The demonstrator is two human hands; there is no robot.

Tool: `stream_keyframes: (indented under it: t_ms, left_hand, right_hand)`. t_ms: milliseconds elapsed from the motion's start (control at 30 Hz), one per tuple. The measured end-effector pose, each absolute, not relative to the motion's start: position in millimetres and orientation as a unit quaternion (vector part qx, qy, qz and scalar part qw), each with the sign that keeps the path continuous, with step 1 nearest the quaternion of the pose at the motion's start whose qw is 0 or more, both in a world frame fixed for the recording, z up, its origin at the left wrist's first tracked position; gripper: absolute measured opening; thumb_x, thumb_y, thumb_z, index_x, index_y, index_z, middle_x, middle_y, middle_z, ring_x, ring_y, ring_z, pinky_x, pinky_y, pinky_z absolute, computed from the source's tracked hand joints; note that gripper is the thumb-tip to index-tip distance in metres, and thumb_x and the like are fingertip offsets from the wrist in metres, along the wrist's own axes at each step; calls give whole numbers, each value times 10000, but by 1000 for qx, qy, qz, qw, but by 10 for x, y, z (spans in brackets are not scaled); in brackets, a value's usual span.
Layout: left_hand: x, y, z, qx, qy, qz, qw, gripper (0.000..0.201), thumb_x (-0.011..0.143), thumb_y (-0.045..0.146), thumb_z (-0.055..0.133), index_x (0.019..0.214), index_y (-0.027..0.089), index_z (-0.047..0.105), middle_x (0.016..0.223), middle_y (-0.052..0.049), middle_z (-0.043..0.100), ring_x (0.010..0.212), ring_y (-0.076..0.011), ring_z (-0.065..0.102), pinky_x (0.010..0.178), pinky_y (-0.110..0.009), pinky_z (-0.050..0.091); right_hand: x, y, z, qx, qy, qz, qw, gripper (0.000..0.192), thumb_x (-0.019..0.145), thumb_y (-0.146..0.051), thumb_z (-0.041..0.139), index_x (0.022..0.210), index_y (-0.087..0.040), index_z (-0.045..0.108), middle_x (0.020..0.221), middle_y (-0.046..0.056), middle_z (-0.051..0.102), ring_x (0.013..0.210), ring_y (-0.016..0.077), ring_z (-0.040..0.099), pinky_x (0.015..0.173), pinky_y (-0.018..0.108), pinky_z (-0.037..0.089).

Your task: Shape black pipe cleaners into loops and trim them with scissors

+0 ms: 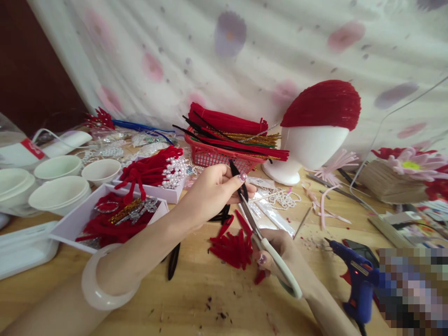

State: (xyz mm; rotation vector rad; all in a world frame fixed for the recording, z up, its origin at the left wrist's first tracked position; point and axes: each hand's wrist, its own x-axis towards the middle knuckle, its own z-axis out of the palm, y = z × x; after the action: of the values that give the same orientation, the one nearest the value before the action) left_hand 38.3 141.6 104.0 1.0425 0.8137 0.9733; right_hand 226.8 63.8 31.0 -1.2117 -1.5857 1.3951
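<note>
I see my left hand [217, 189] pinching a black pipe cleaner [239, 184] between thumb and fingertips, its looped end sticking up just past the thumb. My right hand [280, 254] is clenched around the white handles of the scissors [261, 238], whose blades angle up to meet the black pipe cleaner right at the left fingertips. Cut red pieces [233, 245] lie on the wooden table [196, 289] just below both grips. A blue glue gun [357, 280] rests right of the scissor hand.

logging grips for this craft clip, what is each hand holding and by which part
The left hand pinches a black pipe cleaner near its upper end. The right hand holds scissors by the white handles, blades at the pipe cleaner.
</note>
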Motion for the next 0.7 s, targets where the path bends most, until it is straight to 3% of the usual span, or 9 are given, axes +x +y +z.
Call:
stream_keyframes:
  t_ms: [333, 700]
  left_hand:
    - [382, 1415, 1023, 474, 358, 437, 675, 135, 898, 137, 608, 767, 116, 636, 790, -95, 769, 745, -176, 719, 750, -327, 541]
    - [346, 1437, 1042, 457, 346, 431, 697, 179, 904, 143, 594, 725, 144, 582, 749, -89, 757, 721, -190, 717, 732, -349, 543]
  right_hand:
    - [2250, 639, 314, -499, -575, 558, 330, 595, 643, -725, 767, 612, -181, 531, 518, -51, 442, 401, 73, 373, 363, 218, 407]
    - [2266, 644, 286, -504, -629, 497, 321, 640, 647, -787, 721, 609, -181, 517, 544, -41, 421, 525, 106, 332, 443, 234, 228]
